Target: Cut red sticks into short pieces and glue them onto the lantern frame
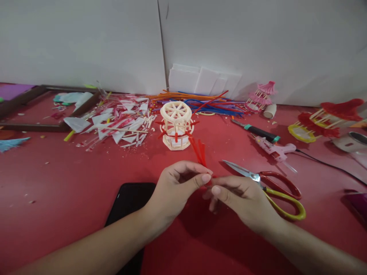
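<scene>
Between thumb and fingers, my left hand (pixel 179 185) pinches a small bunch of red pipe cleaners (pixel 200 152), whose ends fan upward. My right hand (pixel 239 196) meets it from the right, with thumb and forefinger closed at the bunch's lower end; the fingertips partly hide that spot. Just beyond stands a cream lantern-shaped frame (pixel 176 126) with a spoked round top and red pipe cleaner pieces around its middle. Scissors (pixel 255 176) with one red and one yellow handle lie beside my right hand. A dark phone (pixel 130 200) lies under my left forearm.
A pink glue gun (pixel 273 148) with a cord and a black-green craft knife (pixel 262 133) lie at right. Behind are colored pipe cleaners (pixel 218 105), with paper and stick scraps (pixel 120 122) at left. A brown frame (pixel 34 127) and a red-yellow pagoda model (pixel 327 120) flank them.
</scene>
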Demonstrator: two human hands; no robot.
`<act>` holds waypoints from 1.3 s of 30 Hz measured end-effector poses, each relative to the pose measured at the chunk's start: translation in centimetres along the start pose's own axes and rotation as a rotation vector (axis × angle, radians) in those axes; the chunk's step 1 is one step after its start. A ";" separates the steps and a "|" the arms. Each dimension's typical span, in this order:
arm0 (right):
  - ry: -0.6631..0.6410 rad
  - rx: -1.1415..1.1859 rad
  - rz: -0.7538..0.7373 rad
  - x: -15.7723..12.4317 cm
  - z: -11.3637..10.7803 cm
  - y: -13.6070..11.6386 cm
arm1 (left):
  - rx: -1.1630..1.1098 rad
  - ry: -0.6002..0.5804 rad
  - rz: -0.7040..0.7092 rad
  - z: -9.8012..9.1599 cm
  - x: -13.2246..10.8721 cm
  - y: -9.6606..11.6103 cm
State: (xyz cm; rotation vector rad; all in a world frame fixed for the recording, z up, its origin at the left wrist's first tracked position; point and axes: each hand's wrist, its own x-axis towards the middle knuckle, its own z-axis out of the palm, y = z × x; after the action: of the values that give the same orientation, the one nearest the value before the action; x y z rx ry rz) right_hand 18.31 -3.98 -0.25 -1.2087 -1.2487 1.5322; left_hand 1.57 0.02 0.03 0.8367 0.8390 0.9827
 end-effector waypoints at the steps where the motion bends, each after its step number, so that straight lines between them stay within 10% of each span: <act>1: -0.022 0.051 0.027 0.1 0.0 0.1 | -0.017 -0.015 -0.007 0.0 0.0 0.0; 11: -0.033 0.309 0.205 0.3 -0.1 0.4 | -0.024 -0.107 -0.031 0.2 -0.3 -0.1; 27: 0.239 -0.853 -0.558 -0.6 0.0 -0.1 | 0.345 0.019 0.119 0.6 -0.7 0.2; 39: 0.195 -0.878 -0.469 -0.6 -0.4 -0.3 | 0.183 -0.028 0.034 0.3 -0.3 0.2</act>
State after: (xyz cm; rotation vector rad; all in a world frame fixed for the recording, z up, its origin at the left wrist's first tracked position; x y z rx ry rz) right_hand 18.88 -4.40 0.11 -1.3901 -1.9767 0.4893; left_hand 1.64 -0.26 0.36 1.0218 0.9028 0.9317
